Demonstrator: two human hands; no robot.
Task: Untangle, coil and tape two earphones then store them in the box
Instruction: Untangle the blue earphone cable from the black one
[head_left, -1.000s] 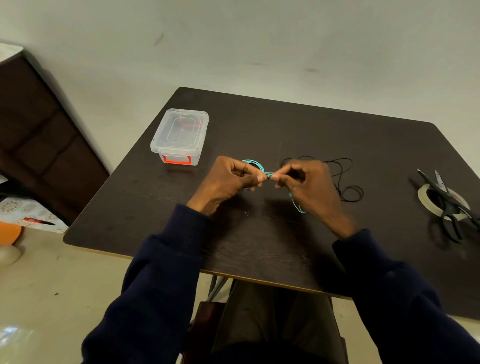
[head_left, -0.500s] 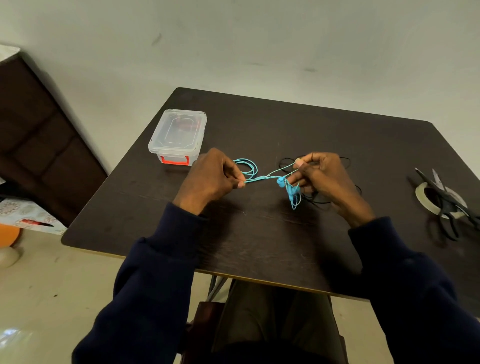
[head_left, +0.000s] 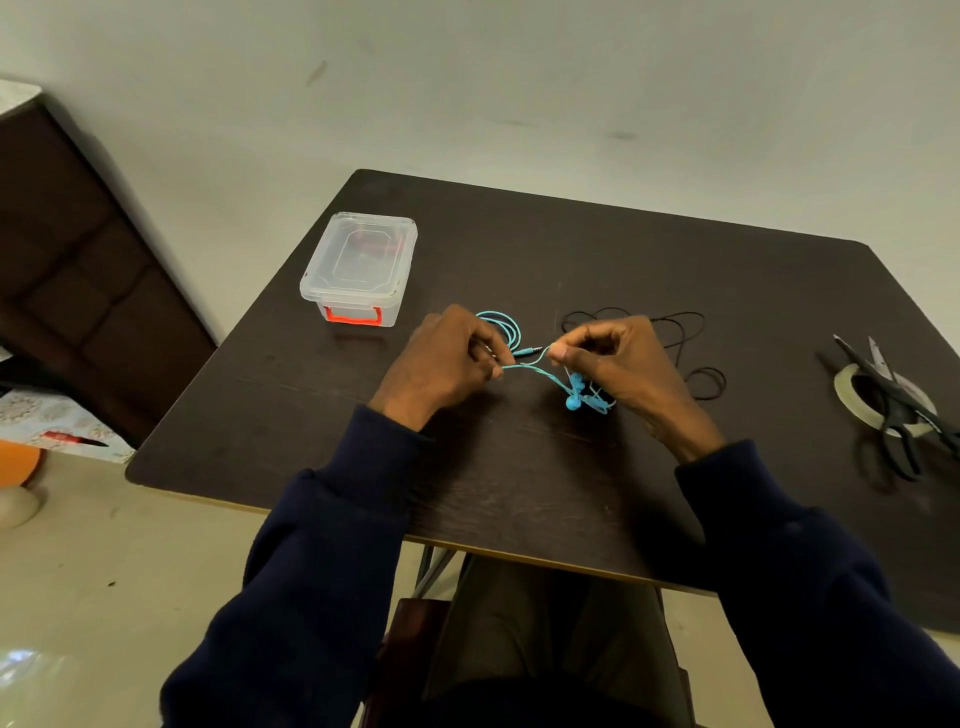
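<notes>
Pinching turquoise earphone (head_left: 574, 397) with left hand (head_left: 447, 358), right hand (head_left: 623, 364), lidded box (head_left: 358, 265) nearby, contents unclear

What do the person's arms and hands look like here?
Long dark navy sweatshirt-like sleeves cover both arms; the left sleeve and right sleeve end in cuffs at the wrists. The left hand and right hand are bare: no gloves, rings or watch visible.

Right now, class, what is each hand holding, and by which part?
Both hold the blue earphone by its cable: the left hand pinches it beside the coiled loops, the right hand pinches it above the dangling earbuds.
</notes>
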